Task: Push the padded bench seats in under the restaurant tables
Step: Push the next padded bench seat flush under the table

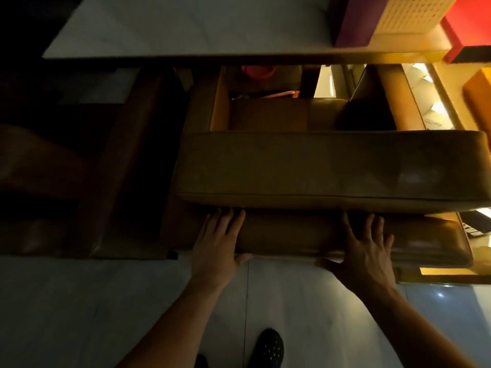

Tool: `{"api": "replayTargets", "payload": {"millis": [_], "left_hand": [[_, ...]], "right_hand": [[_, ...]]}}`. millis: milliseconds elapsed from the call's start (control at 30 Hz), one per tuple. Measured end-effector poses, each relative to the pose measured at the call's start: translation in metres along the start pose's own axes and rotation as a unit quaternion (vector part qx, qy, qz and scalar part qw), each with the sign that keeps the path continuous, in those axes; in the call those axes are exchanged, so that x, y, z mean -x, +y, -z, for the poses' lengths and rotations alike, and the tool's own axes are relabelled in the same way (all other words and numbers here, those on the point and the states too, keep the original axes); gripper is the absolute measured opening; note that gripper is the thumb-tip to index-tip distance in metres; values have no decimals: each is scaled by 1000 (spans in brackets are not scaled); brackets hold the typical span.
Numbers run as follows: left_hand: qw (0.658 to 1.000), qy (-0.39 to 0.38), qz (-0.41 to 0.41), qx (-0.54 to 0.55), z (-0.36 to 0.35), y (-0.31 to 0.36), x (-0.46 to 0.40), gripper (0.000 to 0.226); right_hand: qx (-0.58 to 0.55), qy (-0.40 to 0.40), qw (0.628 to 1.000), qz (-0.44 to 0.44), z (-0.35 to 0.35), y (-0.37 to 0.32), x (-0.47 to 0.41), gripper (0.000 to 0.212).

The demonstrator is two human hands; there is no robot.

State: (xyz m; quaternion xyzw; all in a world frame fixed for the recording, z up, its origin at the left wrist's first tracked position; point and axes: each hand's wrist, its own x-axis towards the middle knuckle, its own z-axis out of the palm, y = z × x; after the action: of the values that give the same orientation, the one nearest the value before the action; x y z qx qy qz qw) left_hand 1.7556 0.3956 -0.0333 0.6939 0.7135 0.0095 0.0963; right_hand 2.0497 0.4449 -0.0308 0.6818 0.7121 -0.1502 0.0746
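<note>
On padded bench seat (pixel 345 240), flat hands (pixel 216 243).

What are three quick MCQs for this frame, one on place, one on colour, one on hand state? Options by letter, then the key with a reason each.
1. Where do both hands rest?
A. on the white tabletop
B. on the near padded bench seat
C. on the red box

2. What colour is the box at the top right corner?
A. red
B. green
C. blue

3. How do the fingers of the hands lie?
A. curled into fists
B. pinching a cloth
C. spread flat on the padding

Key:
1 B: the left hand and right hand lie on the near padded bench seat, below the larger cushion.
2 A: the box beside the perforated basket is red.
3 C: the fingers are straight and splayed on the seat, thumbs at its near edge.
</note>
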Motion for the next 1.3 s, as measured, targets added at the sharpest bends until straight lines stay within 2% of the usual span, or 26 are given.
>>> {"api": "replayTargets", "payload": {"millis": [433,600,967,1300], "left_hand": [[996,67,-60,-1,-8,-21,-8,87],[995,71,-76,3,-7,-44,-2,85],[996,63,-63,4,3,-121,33,86],[998,53,-33,-6,-1,-120,81,86]], "right_hand": [[49,5,999,-7,-3,-5,-8,124],[71,-1,997,-6,-12,-22,-1,123],[14,5,1000,-10,-38,-106,49,118],[17,11,1000,22,-48,-99,79,117]]}}
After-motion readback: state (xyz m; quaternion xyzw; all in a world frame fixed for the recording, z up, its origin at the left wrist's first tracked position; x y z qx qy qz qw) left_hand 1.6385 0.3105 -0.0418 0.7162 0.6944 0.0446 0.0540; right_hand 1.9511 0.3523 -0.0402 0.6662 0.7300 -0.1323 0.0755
